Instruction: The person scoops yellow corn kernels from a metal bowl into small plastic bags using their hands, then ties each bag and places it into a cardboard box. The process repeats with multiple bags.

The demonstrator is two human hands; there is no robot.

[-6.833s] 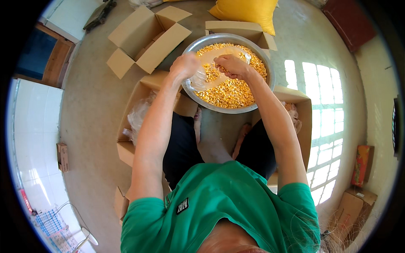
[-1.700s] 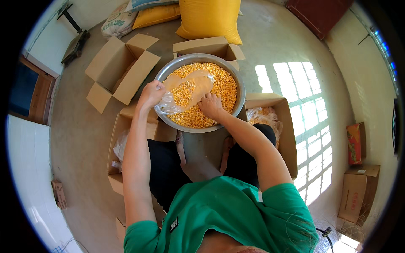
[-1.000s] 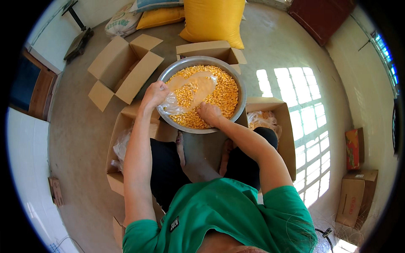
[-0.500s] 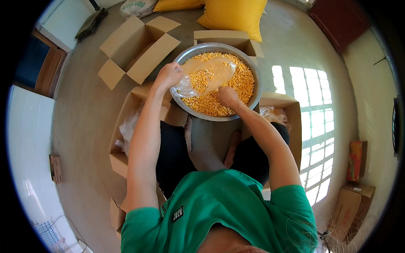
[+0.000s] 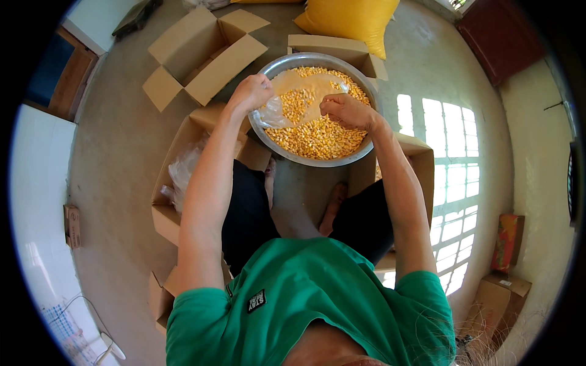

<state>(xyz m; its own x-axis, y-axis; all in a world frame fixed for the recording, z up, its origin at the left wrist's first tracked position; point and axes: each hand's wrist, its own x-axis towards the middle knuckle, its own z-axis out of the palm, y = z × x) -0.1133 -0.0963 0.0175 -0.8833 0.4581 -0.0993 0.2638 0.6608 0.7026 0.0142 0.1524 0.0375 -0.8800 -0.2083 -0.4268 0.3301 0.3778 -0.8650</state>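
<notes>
A wide metal basin point(image 5: 329, 163) full of yellow corn kernels point(image 5: 323, 137) sits just beyond my feet. Across the kernels lies a clear plastic bag point(image 5: 271, 114), with corn showing through or inside it. My left hand point(image 5: 253, 93) is over the basin's left rim, its fingers pinched on the bag's edge. Over the right part of the bag, my right hand point(image 5: 349, 111) has its fingers curled closed. Whatever they hold is hidden.
An open cardboard box point(image 5: 204, 58) stands beyond the basin at left; another box point(image 5: 329, 44) is behind it. Boxes flank my legs, the left one holding clear plastic bags point(image 5: 186, 165). A yellow sack point(image 5: 351, 24) rests at the back. Sunlight patches cross the floor at right.
My right hand has risen from the kernels, moving up and right to the bag's right side. The left hand still pinches the bag. The view has shifted slightly.
</notes>
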